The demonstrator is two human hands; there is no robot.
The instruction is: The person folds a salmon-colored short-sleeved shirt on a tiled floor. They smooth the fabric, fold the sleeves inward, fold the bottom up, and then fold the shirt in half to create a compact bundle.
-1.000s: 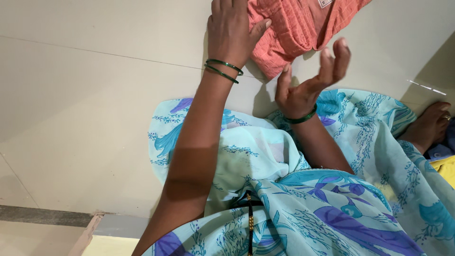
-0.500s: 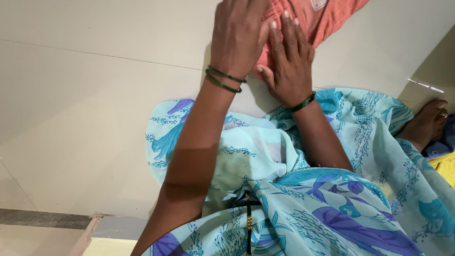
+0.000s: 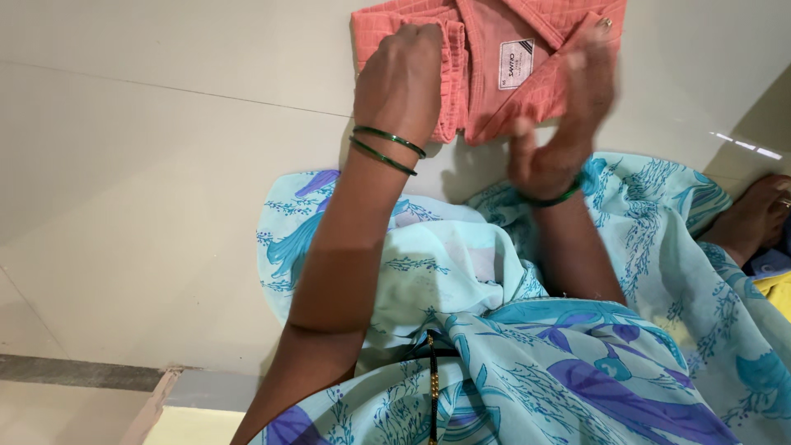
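Left to right. Pale tiled floor [image 3: 140, 165], bare on the left. Left hand [image 3: 401, 78] curled, fingers [image 3: 428, 37] pressed together and bent over the folded left edge of the shirt [image 3: 486, 49], holding that fold flat. Two green bangles [image 3: 387, 148] at that wrist. Shirt, salmon with a woven check, flat on the floor at top centre, collar up, white label [image 3: 517, 63] showing inside the neck. Judged well along: both sides appear turned in, giving a narrow rectangle; lower part hidden behind the hands, so unclear whether a final fold up is left. Right hand [image 3: 568, 115] blurred, fingers loosely together and slightly spread at the tips, resting against the shirt's right fold; pinching or only pressing, cannot tell. Turquoise floral sari [image 3: 577, 330] across the lap below. Bare foot [image 3: 754, 218] at far right. No containers visible.
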